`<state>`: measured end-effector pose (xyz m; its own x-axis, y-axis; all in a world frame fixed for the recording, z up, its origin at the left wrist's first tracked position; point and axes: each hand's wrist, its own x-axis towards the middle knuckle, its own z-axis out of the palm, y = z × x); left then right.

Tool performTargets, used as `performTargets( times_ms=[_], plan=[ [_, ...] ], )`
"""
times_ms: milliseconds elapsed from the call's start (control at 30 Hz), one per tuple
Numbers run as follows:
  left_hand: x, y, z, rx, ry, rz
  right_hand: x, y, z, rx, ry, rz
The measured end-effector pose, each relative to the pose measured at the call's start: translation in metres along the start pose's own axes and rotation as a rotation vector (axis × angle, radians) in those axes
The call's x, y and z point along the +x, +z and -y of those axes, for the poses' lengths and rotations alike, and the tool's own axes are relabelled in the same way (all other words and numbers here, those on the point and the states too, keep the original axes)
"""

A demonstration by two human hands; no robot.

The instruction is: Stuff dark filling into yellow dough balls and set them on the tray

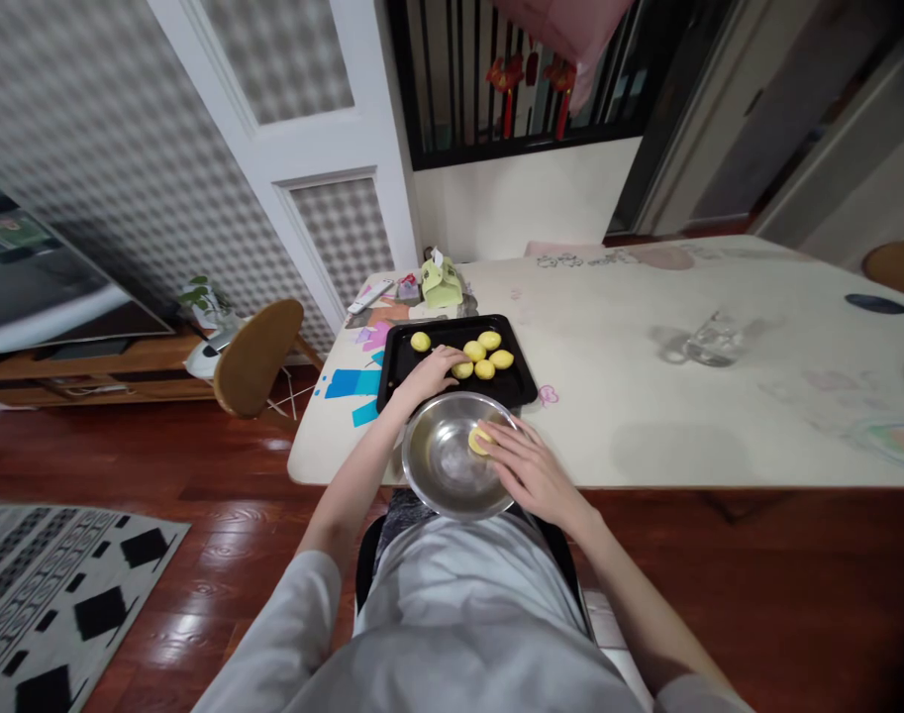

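Observation:
A steel bowl (458, 503) stands at the table's near edge, in front of my body. My right hand (530, 467) reaches over its right rim, with the fingers closed on a yellow lemon (479, 440) inside the bowl. Beyond the bowl lies a black baking tray (403, 374). My left hand (438, 370) is above this tray, its fingers and thumb around a lemon (462, 370) at the left of a cluster. Several more lemons, among them one at the right (502, 359), rest close by. A single lemon (420, 342) lies apart near the tray's far left corner.
A green tissue holder (442, 284) and a white remote control (371, 296) lie at the far left of the white table (600, 396). To the right stands a clear glass (715, 340), with a dark oval object (876, 303) farther off. A wooden chair (259, 358) is left of the table.

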<state>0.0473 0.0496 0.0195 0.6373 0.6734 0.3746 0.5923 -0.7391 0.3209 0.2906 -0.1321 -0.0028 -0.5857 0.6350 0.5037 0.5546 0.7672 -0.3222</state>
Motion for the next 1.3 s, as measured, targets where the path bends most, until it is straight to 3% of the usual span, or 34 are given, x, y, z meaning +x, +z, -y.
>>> performTargets(
  times_ms=[200, 400, 567, 700, 867, 967, 1167, 1300],
  plan=[
    [0.004, 0.002, -0.008, 0.188, -0.052, 0.013, 0.001, -0.001, 0.001, 0.002, 0.0, 0.019],
    [-0.002, 0.005, -0.005, 0.126, -0.093, -0.049, 0.0, -0.001, 0.001, -0.007, -0.006, 0.025],
    [-0.02, -0.003, -0.011, -0.087, -0.135, -0.25, 0.001, 0.0, 0.001, -0.006, 0.007, 0.016],
    [-0.046, -0.017, -0.042, -0.285, -0.157, -0.416, 0.001, -0.001, 0.002, 0.002, 0.012, 0.016],
    [-0.084, -0.024, -0.093, -0.313, -0.211, -0.37, 0.001, -0.001, 0.002, 0.008, 0.015, 0.031],
    [-0.1, -0.019, -0.111, -0.253, -0.239, -0.3, 0.0, 0.001, 0.001, 0.002, 0.016, 0.039],
    [-0.11, -0.003, -0.117, 0.064, -0.281, -0.19, -0.002, 0.001, 0.002, -0.011, 0.029, 0.028],
    [-0.11, 0.004, -0.112, 0.048, -0.269, -0.203, -0.002, 0.001, 0.003, -0.006, 0.027, 0.031]
  ],
)
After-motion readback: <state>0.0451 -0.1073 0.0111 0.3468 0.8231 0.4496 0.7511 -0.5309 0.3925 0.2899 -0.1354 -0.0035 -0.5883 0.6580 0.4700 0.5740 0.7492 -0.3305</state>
